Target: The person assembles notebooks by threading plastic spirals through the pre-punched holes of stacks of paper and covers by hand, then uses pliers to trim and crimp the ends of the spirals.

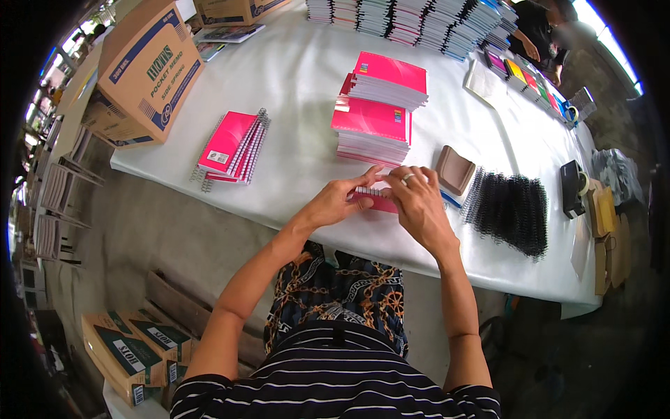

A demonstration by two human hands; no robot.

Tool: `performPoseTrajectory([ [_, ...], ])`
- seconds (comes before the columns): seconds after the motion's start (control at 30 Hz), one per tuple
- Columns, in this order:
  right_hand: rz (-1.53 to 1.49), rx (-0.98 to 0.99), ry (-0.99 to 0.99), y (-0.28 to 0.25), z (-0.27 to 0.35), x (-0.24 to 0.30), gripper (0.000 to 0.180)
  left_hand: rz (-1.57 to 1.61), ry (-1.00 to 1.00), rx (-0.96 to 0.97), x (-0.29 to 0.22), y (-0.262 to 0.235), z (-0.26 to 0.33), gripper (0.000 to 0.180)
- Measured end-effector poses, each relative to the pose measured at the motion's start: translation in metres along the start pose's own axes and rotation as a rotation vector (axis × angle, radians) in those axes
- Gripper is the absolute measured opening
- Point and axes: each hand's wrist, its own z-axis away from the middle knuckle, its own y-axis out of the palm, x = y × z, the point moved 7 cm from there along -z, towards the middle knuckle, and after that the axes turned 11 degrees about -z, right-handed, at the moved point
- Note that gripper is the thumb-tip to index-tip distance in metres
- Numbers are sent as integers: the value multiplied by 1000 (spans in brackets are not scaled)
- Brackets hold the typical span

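Observation:
A small pink notebook [382, 203] is between my hands near the table's front edge, a row of coil loops showing along its upper edge. My left hand [338, 200] is closed on its left end, thumb below and fingers above. My right hand [419, 204], with a ring on one finger, bends its fingers over the right end of the coiled edge; its fingertips are partly hidden. Just beyond stand two stacks of pink notebooks [373, 129]. Right of my right hand lie a brown block-like holder [455, 170], a blue pen-like item [450, 199] and a pile of black spiral coils [513, 213].
Coil-bound pink notebooks [229, 143] lie at the left, before a cardboard box [143, 73]. Tall notebook stacks [412, 24] line the far edge. A black tape dispenser [572, 188] stands at the right edge. Another person [534, 35] is at the far right. Cartons [132, 349] sit lower left.

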Motion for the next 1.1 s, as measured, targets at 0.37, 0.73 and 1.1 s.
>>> performPoseTrajectory([
  [0.37, 408, -127, 343, 10, 87, -66, 44, -437, 162, -281, -35, -10, 26, 59],
  [0.73, -183, -177, 256, -12, 66, 50, 46, -829, 92, -452, -69, -2, 29, 61],
  [1.1, -734, 78, 535, 11, 65, 29, 29, -857, 87, -508, -89, -1, 32, 77],
])
